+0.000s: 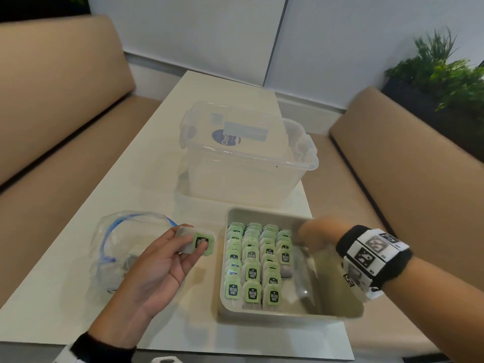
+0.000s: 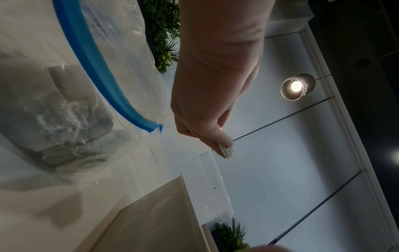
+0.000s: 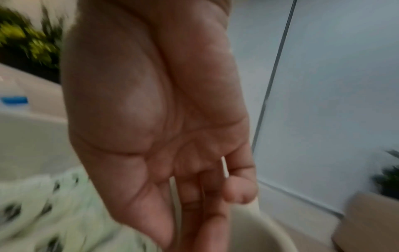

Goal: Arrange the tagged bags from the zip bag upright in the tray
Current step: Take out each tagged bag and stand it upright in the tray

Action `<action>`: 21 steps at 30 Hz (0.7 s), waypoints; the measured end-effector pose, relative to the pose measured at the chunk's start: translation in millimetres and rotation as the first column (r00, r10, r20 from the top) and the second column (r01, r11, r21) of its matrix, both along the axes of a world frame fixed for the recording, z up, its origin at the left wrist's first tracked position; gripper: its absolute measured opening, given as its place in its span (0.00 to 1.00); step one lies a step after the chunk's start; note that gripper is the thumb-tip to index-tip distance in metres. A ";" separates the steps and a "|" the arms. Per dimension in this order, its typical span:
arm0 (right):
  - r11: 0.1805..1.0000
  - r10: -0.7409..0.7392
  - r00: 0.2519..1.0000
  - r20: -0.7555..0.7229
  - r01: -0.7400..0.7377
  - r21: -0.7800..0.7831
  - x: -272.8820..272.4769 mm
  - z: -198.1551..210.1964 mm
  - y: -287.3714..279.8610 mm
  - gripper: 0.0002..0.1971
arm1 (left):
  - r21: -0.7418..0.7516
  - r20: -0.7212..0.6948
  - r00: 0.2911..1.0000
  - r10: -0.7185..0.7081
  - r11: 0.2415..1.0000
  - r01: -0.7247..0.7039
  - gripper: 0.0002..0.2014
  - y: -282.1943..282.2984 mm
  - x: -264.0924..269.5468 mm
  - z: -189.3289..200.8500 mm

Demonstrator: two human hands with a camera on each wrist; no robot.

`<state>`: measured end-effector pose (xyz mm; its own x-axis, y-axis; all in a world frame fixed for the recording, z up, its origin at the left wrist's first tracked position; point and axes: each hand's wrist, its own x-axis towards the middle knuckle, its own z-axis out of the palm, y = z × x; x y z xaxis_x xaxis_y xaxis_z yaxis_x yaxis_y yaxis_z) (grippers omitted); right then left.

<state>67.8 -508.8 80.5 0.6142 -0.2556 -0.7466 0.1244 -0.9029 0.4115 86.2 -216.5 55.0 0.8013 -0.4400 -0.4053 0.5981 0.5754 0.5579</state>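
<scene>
A beige tray (image 1: 337, 305) on the table holds several rows of tagged bags (image 1: 251, 273) standing upright, green tags up; its right part is bare. My left hand (image 1: 193, 239) hovers left of the tray, pinching one tagged bag (image 1: 210, 238) between thumb and fingers; the left wrist view shows that bag (image 2: 226, 151) at my fingertips. The clear zip bag (image 1: 123, 247), blue zipper open, lies further left with a few bags inside (image 2: 64, 119). My right hand (image 1: 311, 239) is blurred over the tray's far right, fingers curled; thin white bag edges (image 3: 224, 168) show between them.
A clear plastic storage box (image 1: 246, 158) stands on the table just behind the tray. Tan bench seats (image 1: 52, 127) run along both sides of the white table (image 1: 65, 297). A green plant (image 1: 442, 69) sits at the far right.
</scene>
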 end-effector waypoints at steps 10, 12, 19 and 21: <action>0.396 -0.437 0.790 0.431 -0.261 0.880 2.2 84.0 107.2 0.12 | -0.007 0.108 0.994 -0.020 1.000 0.021 0.11 -19.8 -0.5 16.4; 0.459 -0.384 0.726 0.571 -0.387 0.800 4.6 87.4 112.6 0.08 | -0.043 0.133 0.991 -0.024 0.999 0.030 0.15 -20.4 -4.1 18.5; 0.602 -0.079 0.663 0.745 -0.563 0.566 2.4 125.2 128.8 0.05 | 0.347 0.527 0.824 -0.209 0.938 0.017 0.37 -16.5 -11.4 19.8; 0.605 -0.018 0.665 0.746 -0.587 0.538 -0.1 130.4 134.0 0.06 | 0.408 0.597 0.761 -0.253 0.913 -0.016 0.29 -17.9 -11.9 22.3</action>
<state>67.7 -374.8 210.9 0.9029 0.4289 0.0282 0.4233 -0.8759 -0.2315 74.3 -234.4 77.3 0.8798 -0.4750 0.0188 0.0844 0.1950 0.9772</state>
